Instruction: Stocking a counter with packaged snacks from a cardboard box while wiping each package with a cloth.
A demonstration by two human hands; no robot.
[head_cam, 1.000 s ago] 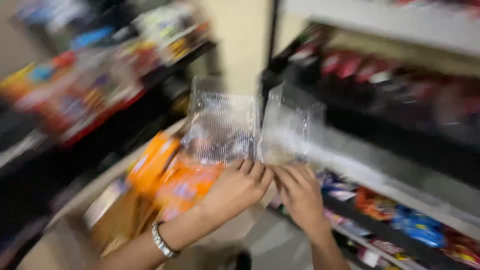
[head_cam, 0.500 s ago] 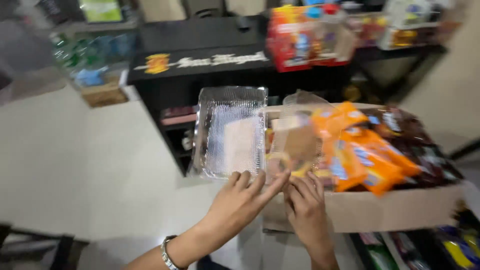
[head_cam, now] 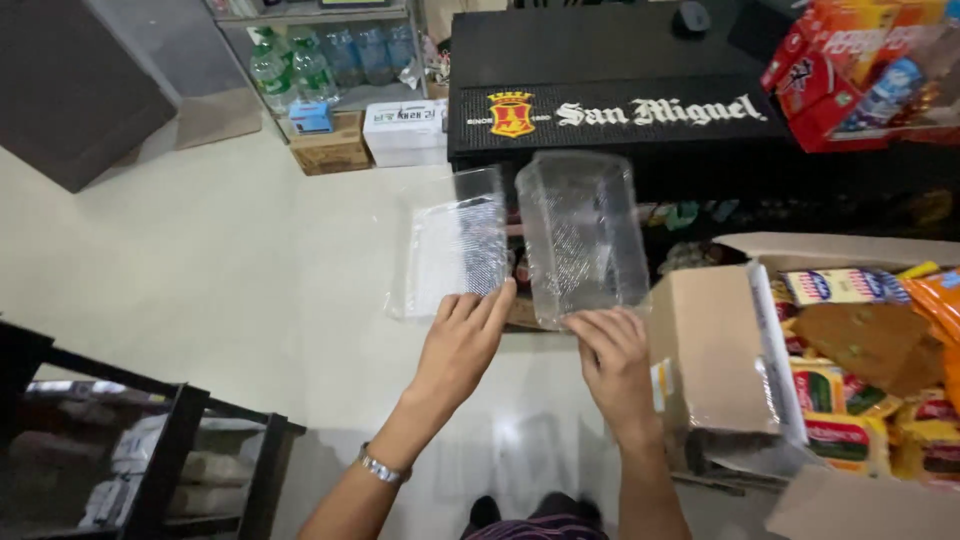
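Nearest the camera, at the bottom edge, a scrap of dark striped clothing [head_cam: 545, 522] was cut off by the frame, so little could be made of it. Above it the two forearms rose into view, the left one wearing a silver watch [head_cam: 380, 467] at the wrist. The left hand [head_cam: 462, 345] was closed on the near edge of the flat lid half of a clear plastic clamshell container [head_cam: 540, 240], fingers on top, the thumb hidden beneath. The right hand [head_cam: 613, 358] gripped the near edge of the deeper tray half in the same way. The container was held open in the air over the pale floor [head_cam: 200, 260], between the hands and the counter, and it was empty; the floor and shelf showed blurred through it. At the near left a black metal rack [head_cam: 170, 460] held pale bagged goods, too dim to identify. At the right stood an open cardboard box [head_cam: 715, 350], partly cut off by the frame, packed with snack packets [head_cam: 850, 340] in orange, yellow and brown. Beyond the container a black counter [head_cam: 600, 60] crossed the scene, its lower shelf dark and its contents hard to make out. Red cartons [head_cam: 830, 60] sat at the far right. Far left, a shelf held water bottles [head_cam: 300, 65] above small boxes [head_cam: 370, 135] on the floor.
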